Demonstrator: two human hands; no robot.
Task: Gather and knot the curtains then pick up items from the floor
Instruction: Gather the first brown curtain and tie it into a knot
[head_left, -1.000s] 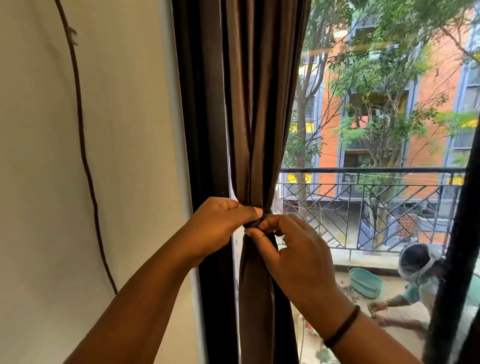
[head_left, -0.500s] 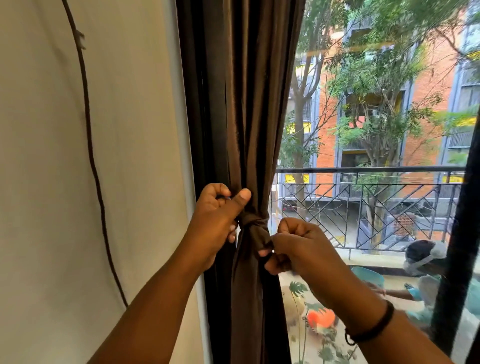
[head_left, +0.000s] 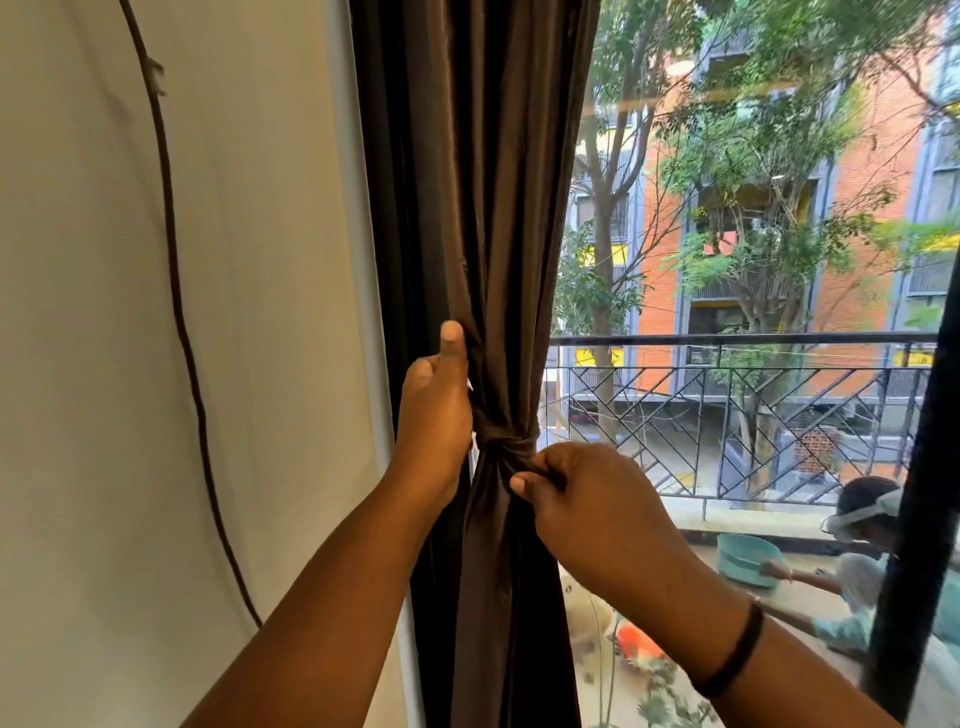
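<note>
A dark brown curtain hangs gathered at the left side of a large window. A knot cinches it at mid height. My left hand grips the curtain's left edge just above the knot, thumb pointing up. My right hand pinches a fold of fabric coming out of the knot's right side, fingers curled. Below the knot the curtain falls straight down. The floor and anything on it are out of view.
A white wall with a thin dark cable fills the left. Through the glass are a balcony railing, a person crouching by a teal basin, and a dark window post at the right.
My left hand slid up from the knot to the curtain edge above it, thumb raised. My right hand went from working the knot to pinching fabric at its right side. The knot looks tighter.
</note>
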